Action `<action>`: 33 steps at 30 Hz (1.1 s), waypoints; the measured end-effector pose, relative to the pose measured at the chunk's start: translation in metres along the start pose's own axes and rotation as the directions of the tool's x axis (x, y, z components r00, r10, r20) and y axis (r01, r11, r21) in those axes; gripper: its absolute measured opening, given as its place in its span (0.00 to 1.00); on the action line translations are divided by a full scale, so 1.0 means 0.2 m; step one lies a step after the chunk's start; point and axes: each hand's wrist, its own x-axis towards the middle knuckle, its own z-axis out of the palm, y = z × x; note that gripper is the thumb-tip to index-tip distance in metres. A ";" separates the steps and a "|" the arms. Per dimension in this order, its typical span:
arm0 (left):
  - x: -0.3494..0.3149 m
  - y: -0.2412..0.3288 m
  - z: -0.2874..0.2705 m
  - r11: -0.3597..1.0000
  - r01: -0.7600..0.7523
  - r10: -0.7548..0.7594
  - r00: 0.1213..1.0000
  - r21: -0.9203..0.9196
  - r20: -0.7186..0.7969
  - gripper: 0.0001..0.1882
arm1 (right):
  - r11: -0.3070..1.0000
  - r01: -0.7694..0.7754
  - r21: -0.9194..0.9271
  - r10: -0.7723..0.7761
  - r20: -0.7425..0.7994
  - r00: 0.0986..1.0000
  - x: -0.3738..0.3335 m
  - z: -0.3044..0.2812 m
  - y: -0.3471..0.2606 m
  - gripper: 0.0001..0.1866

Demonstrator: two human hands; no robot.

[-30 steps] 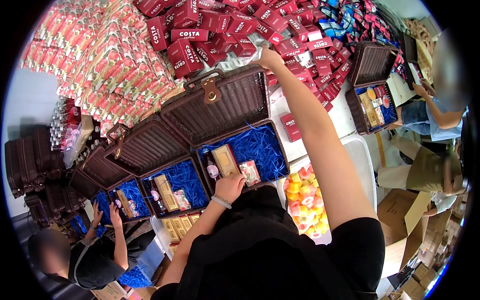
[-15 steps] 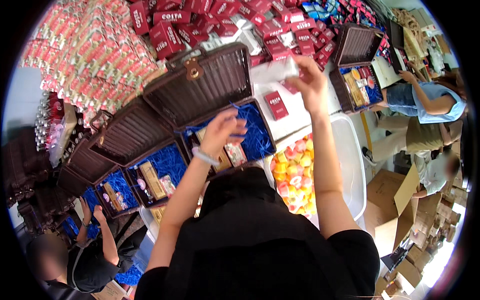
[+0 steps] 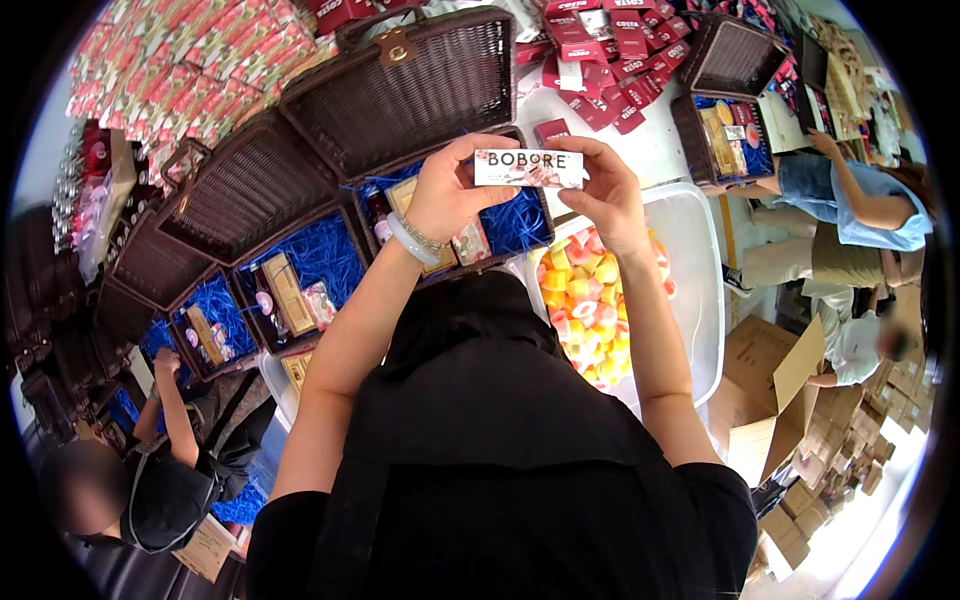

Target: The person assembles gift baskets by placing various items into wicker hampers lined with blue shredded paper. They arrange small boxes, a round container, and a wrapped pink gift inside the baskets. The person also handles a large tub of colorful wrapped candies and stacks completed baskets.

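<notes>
Between my two hands is a slim white box (image 3: 528, 169) with pink floral print, its long side facing up. My left hand (image 3: 447, 190) is closed on the left end, a pale bangle on its wrist. My right hand (image 3: 608, 192) pinches the right end. Both hold it above an open dark brown wicker hamper (image 3: 400, 95). Inside that hamper, blue shredded paper (image 3: 515, 222) surrounds a dark bottle (image 3: 378, 212), a tan box and a small pink-and-white packet (image 3: 470, 243), partly hidden by my left hand and arm.
More open hampers (image 3: 250, 185) line the left. A clear tub (image 3: 705, 300) of yellow and pink jelly cups stands right. Behind lie dark red boxes (image 3: 630, 35) and piled pink-and-white packets (image 3: 190, 70). Co-workers stand left and right; an open carton (image 3: 760, 375) sits lower right.
My right hand has come in from the far right toward the middle. My left hand has risen to meet it, and both now grip the white box. The view has shifted slightly.
</notes>
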 end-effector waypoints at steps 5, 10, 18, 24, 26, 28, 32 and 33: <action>-0.05 -0.13 -0.13 0.971 0.079 -0.063 0.995 0.227 -0.077 0.25 | 0.653 0.133 -0.745 -0.068 0.117 0.991 0.05 0.03 0.14 0.25; -0.19 -0.40 -0.38 0.450 0.107 0.315 0.910 0.887 -0.269 0.22 | 0.458 0.170 -0.872 -0.006 0.188 0.982 0.18 0.03 0.57 0.23; -0.38 -0.62 -0.29 0.162 0.130 0.218 0.962 0.978 -0.164 0.19 | 0.412 0.323 -0.852 -0.061 0.328 0.943 0.17 0.03 1.00 0.18; -0.39 -0.68 -0.37 0.029 0.043 0.255 0.966 0.999 -0.049 0.34 | 0.389 0.323 -0.863 0.117 0.394 0.911 0.25 0.08 1.01 0.16; -0.37 -0.66 -0.32 -0.109 0.128 0.088 0.989 0.986 -0.119 0.41 | 0.335 0.309 -0.890 0.188 0.385 0.904 0.26 0.07 1.00 0.15; -0.38 -0.73 -0.36 -0.153 0.104 0.021 0.995 0.983 -0.102 0.41 | 0.293 0.220 -0.931 0.245 0.296 0.923 0.24 0.11 0.99 0.14; -0.37 -0.67 -0.24 -0.226 -0.041 -0.009 0.999 0.973 0.040 0.28 | 0.277 0.159 -0.947 0.214 0.223 0.951 0.22 0.10 1.03 0.13; -0.40 -0.74 -0.29 -0.158 -0.162 -0.006 0.987 0.974 0.163 0.24 | 0.288 0.172 -0.942 0.214 0.239 0.947 0.22 0.11 1.03 0.13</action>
